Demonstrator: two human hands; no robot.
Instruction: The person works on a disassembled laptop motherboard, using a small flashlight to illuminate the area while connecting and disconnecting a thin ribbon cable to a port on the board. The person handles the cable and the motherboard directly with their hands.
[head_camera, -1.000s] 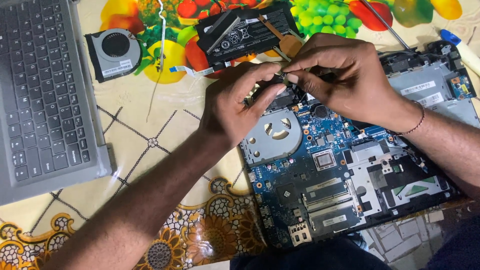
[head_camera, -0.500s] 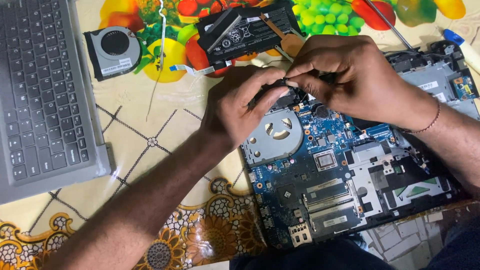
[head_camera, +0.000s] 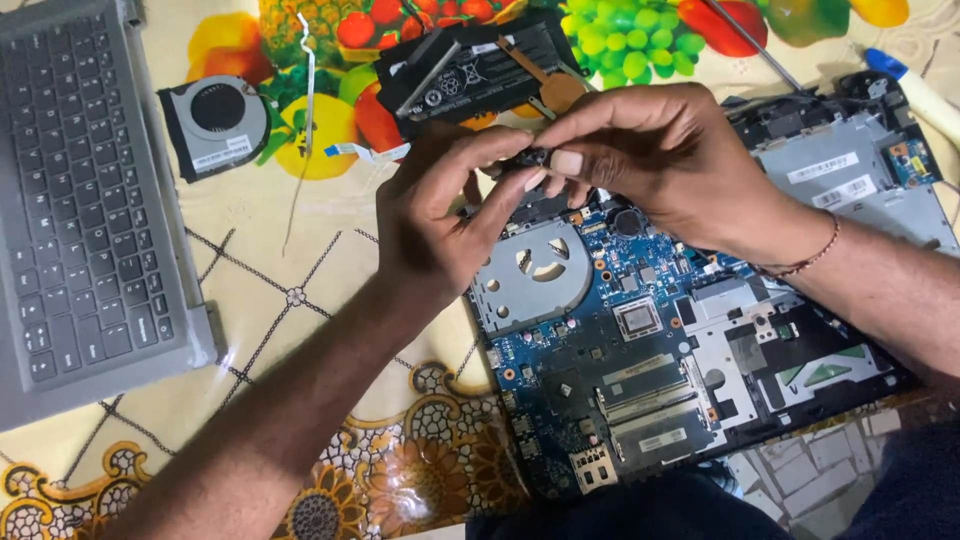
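An opened laptop base with a blue motherboard (head_camera: 640, 350) lies in front of me on a fruit-patterned tablecloth. Both hands meet above its top left corner, over the round silver fan housing (head_camera: 535, 275). My left hand (head_camera: 440, 215) and my right hand (head_camera: 650, 160) pinch the same small black part (head_camera: 533, 158) between fingertips. The part is mostly hidden by the fingers, and I cannot tell whether it is still attached to the board.
A grey keyboard cover (head_camera: 85, 210) lies at the left. A removed cooling fan (head_camera: 215, 125) and a black battery pack (head_camera: 470, 65) sit at the back, with a loose ribbon cable (head_camera: 305, 110) between them. A screwdriver shaft (head_camera: 755, 45) and a blue-capped pen (head_camera: 905, 80) are at the back right.
Both hands have risen a little off the board with the small black part pinched between them. The rest of the table is unchanged.
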